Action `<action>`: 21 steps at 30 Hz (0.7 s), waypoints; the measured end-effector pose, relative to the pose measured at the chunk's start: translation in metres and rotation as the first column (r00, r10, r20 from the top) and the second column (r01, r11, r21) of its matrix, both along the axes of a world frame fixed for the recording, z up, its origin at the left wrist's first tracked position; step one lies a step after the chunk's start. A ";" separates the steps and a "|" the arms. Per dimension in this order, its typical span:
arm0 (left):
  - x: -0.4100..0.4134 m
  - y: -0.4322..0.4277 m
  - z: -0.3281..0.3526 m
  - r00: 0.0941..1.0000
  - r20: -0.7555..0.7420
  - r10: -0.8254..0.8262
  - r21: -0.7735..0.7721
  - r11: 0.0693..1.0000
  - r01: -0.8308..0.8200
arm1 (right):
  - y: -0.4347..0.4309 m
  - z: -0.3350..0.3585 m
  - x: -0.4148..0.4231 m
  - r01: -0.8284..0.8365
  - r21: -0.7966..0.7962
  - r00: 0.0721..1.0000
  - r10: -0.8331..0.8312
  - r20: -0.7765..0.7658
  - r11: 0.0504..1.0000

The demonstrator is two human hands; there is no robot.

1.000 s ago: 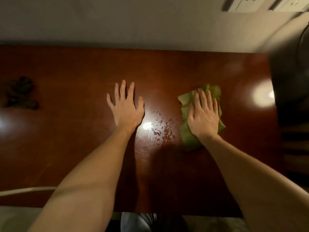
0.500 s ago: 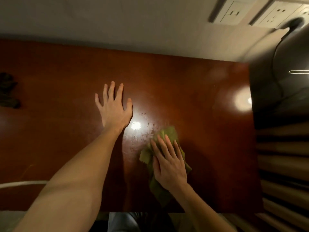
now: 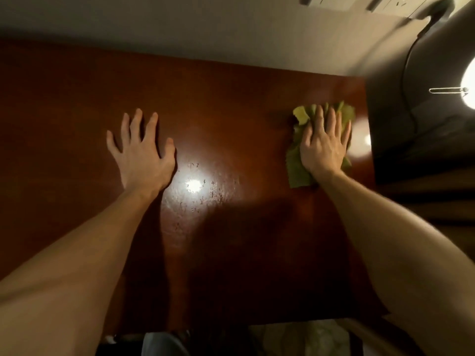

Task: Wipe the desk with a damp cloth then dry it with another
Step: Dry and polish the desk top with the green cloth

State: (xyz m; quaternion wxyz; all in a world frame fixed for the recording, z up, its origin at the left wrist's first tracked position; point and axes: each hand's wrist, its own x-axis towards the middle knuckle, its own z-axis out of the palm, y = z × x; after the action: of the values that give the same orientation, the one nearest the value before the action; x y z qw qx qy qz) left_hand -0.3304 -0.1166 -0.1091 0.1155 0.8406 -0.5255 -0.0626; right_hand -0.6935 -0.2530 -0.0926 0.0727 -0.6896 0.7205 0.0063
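The right hand [image 3: 324, 147] lies flat, fingers straight and slightly spread, pressing the green cloth [image 3: 298, 160] onto the desk [image 3: 231, 104] at the right of the frame, near the desk's right edge. The cloth is crumpled, showing beyond the fingertips and left of the palm. The left hand [image 3: 144, 155] rests palm-down on the bare desk at centre left, fingers splayed, holding nothing. Between the hands, a light reflection [image 3: 193, 185] shows a streaked wet film

The head camera looks steeply down onto the desk [image 3: 231, 106], close above it, facing the wall [image 3: 180, 29].
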 end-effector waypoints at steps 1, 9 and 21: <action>-0.001 0.000 0.001 1.000 0.000 0.000 0.006 1.000 0.000 | 0.021 0.000 -0.003 0.033 -0.005 0.999 -0.033 0.011 0.999; -0.004 0.000 0.011 1.000 -0.001 0.003 0.063 0.998 -0.003 | 0.242 0.006 0.019 -0.375 0.130 0.927 0.370 0.060 0.918; 0.012 0.005 0.018 0.970 -0.207 -0.131 0.035 0.989 0.141 | 0.179 0.002 0.185 -0.387 0.080 0.921 0.382 0.078 0.918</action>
State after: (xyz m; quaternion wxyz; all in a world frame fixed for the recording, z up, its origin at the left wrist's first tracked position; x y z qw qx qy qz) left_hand -0.3181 -0.1115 -0.0909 0.1434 0.7944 -0.5655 -0.1692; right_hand -0.5089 -0.0739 -0.0904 0.1243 -0.8134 0.5673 0.0330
